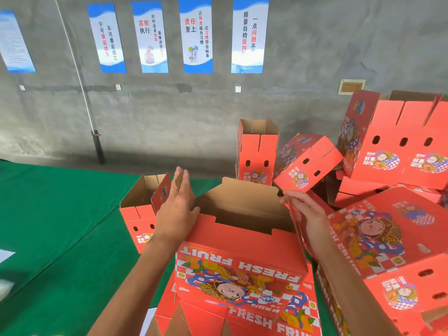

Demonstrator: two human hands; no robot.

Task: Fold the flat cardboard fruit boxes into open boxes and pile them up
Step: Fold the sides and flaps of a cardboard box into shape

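- Both hands work on one red box point(242, 248) standing open in the middle.
- Left hand point(175, 214) is flat, its grip spread with straight fingers, pressing on the box's left end flap.
- Right hand point(308, 214) has its grip curled round the right end flap point(294, 221), pinching the edge.
- That box sits on a flat stack point(242, 318) of the same red boxes, printed "FRESH FRUIT".
- Another open box point(139, 214) stands just left, on the green table point(60, 226).
- A pile point(388, 166) of folded boxes leans every way on the right.
- Blue and white posters point(196, 35) hang on the grey wall behind.
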